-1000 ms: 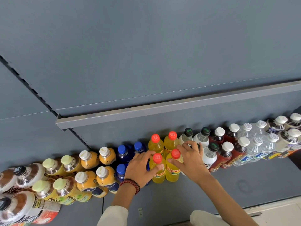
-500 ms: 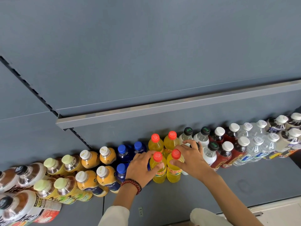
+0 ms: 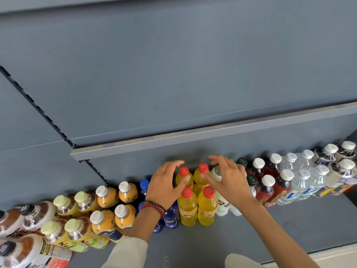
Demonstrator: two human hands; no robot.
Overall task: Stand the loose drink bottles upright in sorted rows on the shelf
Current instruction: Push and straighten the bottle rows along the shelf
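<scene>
Four yellow bottles point(image 3: 197, 207) with red caps stand up straight on the gray shelf point(image 3: 289, 229). They make a little square, two in front and two behind, all touching each other.

The left grip point(image 3: 164, 185) is just to the left of the square. Its fingers are spread and bent a little, and it holds nothing. Its fingertips reach up above the back left red cap point(image 3: 183, 171). Its thumb point(image 3: 182, 183) lies against the side of the back left yellow bottle. Blue bottles point(image 3: 171, 219) stand under this grip and its wrist. The wrist has a red and dark bracelet point(image 3: 154, 206).

The right grip point(image 3: 230, 182) is just to the right of the square. Its fingers are also spread and softly bent, and it holds nothing. Its thumb point(image 3: 205, 176) points at the back right yellow bottle; I cannot tell if it touches. The palm hangs over a white bottle point(image 3: 217, 173) that stands right beside the yellow ones.

So the yellow bottles sit between the two grips, near the thumbs.

To the right stand dark red bottles point(image 3: 267, 187) with white caps, then clear water bottles point(image 3: 303, 179). To the left stand orange bottles point(image 3: 106, 197) with white caps, then bottles with pale green caps point(image 3: 59, 201).
</scene>
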